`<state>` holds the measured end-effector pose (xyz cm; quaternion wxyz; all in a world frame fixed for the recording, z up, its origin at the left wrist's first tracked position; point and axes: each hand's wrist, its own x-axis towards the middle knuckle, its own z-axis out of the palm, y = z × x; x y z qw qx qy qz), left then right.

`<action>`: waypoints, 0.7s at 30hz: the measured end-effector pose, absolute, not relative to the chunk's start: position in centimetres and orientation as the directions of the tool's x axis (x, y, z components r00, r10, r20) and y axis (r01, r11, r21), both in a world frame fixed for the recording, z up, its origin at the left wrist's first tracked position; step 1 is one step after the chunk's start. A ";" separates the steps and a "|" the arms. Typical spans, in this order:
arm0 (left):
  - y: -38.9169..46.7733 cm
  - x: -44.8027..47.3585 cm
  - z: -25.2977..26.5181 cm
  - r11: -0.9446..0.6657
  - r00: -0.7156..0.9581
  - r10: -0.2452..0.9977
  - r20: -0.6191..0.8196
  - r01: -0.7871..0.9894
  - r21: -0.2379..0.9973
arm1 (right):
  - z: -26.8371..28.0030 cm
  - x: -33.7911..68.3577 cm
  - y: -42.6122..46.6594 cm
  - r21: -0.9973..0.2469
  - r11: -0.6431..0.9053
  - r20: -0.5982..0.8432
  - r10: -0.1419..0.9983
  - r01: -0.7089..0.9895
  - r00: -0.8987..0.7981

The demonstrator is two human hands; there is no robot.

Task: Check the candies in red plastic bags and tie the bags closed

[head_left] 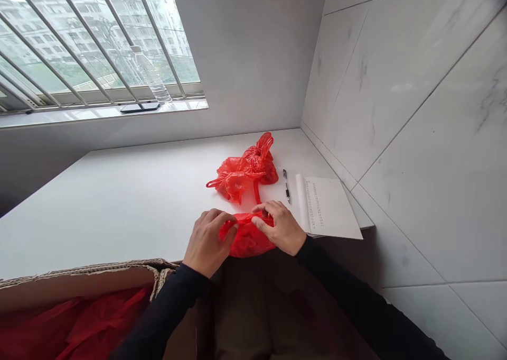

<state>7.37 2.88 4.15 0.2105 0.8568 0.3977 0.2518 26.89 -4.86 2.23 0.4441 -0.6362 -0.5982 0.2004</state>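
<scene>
A red plastic bag [250, 242] lies at the front edge of the white table, between my two hands. My left hand [209, 241] pinches the bag's upper rim on its left side, thumb against fingers. On the other side, my right hand [282, 225] has its thumb and fingers at the rim, curled around the thin plastic. What the bag contains cannot be made out. Just beyond it, more red plastic bags [243, 169] sit bunched together, with their handle loops sticking up and out.
Right of the bags are a pen [286, 186] and an open notebook [332, 206], which overhangs the table [130, 201]. At lower left stands a cardboard box [79, 283] with red material [99, 323] inside. A bottle [152, 77] and a dark flat object [139, 108] rest on the windowsill.
</scene>
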 end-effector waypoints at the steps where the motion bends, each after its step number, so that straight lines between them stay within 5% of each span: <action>1: 3.1 7.3 4.3 -0.574 0.531 0.805 0.265 0.583 0.575 | 2.2 27.1 -4.9 -0.815 0.103 0.274 0.936 0.571 0.221; 8: 4.9 3.9 5.7 -0.287 0.189 0.958 0.217 0.600 0.747 | 2.3 30.0 -6.0 -0.898 0.016 0.220 0.882 0.439 0.417; 16: 1.5 6.2 7.5 -0.208 0.300 0.953 0.038 0.560 0.802 | 3.9 28.3 -6.8 -0.920 0.046 0.182 0.930 0.390 0.319; 21: 2.3 5.2 7.2 -0.132 0.238 0.971 0.014 0.488 0.863 | 3.2 29.9 -6.9 -0.936 0.025 0.182 0.887 0.350 0.424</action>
